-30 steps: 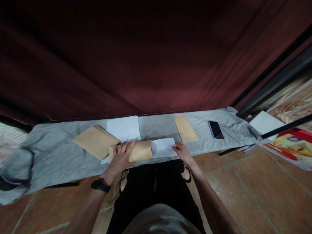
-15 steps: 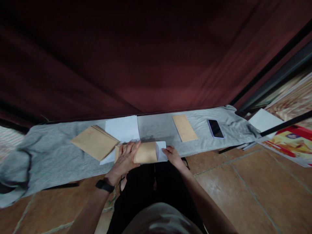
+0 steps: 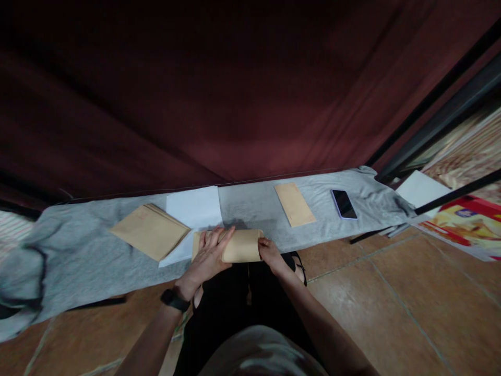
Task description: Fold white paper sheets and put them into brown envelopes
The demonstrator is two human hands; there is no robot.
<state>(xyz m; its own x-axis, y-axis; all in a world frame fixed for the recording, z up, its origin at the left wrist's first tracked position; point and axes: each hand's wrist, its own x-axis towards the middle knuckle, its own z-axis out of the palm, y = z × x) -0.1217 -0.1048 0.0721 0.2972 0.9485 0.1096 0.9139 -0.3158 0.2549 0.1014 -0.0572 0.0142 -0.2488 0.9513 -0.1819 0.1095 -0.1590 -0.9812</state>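
Note:
A brown paper envelope lies across the near edge of the cloth-covered bench, its middle bulging and its mouth toward the right. My left hand holds its left part down, fingers over the top and thumb along the near side. At the mouth, my right hand is closed, with its fingertips tucked inside. The white paper that it pinched is out of sight within the envelope. Left of my left hand is a small stack of brown envelopes, partly over white sheets.
A single brown envelope and a phone lie to the right on the grey cloth. Dark red fabric hangs behind the bench. Black metal bars and a red-and-yellow printed box are at far right.
The white paper that stuck out of the envelope's right end has gone inside. The envelope and my left hand have shifted slightly right; my right fingertips have entered the mouth.

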